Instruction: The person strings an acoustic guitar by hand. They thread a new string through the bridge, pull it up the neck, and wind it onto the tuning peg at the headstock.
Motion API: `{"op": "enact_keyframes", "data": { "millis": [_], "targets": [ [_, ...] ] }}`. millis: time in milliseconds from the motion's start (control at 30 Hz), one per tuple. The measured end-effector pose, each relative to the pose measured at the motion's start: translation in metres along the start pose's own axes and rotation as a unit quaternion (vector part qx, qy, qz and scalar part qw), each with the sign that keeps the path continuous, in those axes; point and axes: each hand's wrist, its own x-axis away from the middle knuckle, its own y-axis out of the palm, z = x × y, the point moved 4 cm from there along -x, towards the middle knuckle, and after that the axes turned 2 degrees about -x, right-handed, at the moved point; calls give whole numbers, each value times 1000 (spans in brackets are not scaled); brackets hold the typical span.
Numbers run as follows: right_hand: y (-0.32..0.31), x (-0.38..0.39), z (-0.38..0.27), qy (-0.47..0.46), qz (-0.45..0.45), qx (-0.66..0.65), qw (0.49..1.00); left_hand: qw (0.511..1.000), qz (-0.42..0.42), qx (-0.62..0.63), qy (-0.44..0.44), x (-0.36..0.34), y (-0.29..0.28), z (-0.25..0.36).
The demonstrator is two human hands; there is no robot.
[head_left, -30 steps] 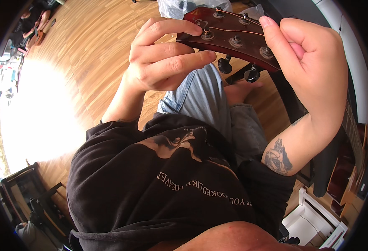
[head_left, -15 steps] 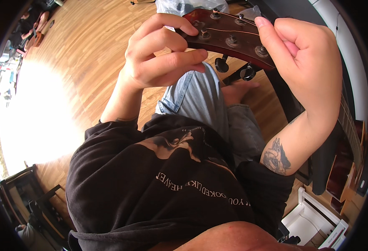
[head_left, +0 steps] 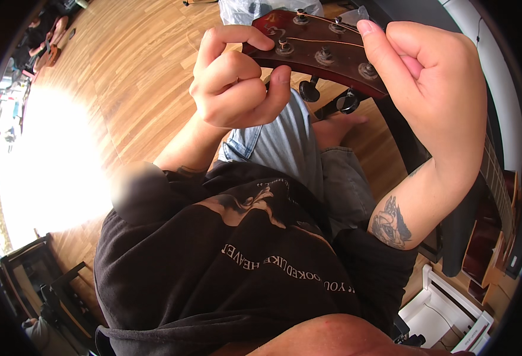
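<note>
A dark reddish-brown guitar headstock (head_left: 347,62) with several string posts lies across the top, tilted down to the right. My right hand (head_left: 433,77) is closed, thumb pressed to the curled index finger, pinching a thin bronze guitar string (head_left: 323,41) that runs to the post (head_left: 283,45) near the headstock's left end. My left hand (head_left: 234,89) has its index fingertip against the headstock beside that post. Its thumb and curled fingers close round a tuning peg below the edge, mostly hidden by them. Two black tuning pegs, the nearer-left one (head_left: 309,89) and another (head_left: 348,102), hang free.
A clear plastic bag (head_left: 237,10) lies beyond the headstock. My jeans-clad leg (head_left: 278,136) is beneath it. Another guitar (head_left: 486,249) stands at the right, near a white frame-like piece (head_left: 439,308). A person with a guitar (head_left: 48,56) sits far left on the wooden floor (head_left: 130,71).
My left hand has turned, its fingers curling in from a more stretched position with the thumb now upright. The headstock has shifted slightly left and up. My right hand keeps its pinch.
</note>
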Motion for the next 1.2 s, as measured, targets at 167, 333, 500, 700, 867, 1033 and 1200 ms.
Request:
{"op": "enact_keyframes", "data": {
  "millis": [167, 333, 500, 700, 867, 1033, 1200],
  "targets": [
    [0, 0, -1, -8, 6, 9, 1000, 994, -16, 111, -18, -12, -1, -6],
    [0, 1, -1, -10, 6, 12, 1000, 983, -132, 120, 50, -18, -12, -14],
    [1, 1, 2, 10, -28, 35, 999, 981, -138, 112, 75, -20, -15, -16],
    [0, 1, 0, 5, 2, 8, 1000, 992, 9, 87, 89, -7, -10, -21],
    [-1, 0, -1, 5, -8, 10, 1000, 997, -27, -6, 72, -13, -12, -6],
    [-2, -1, -3, -9, -12, 17, 1000, 996, -45, -32, 66, -11, -3, 0],
    [-1, -2, -2, -18, -8, 10, 1000, 999, -28, 14, 21, -2, 2, -8]
  ]
}}
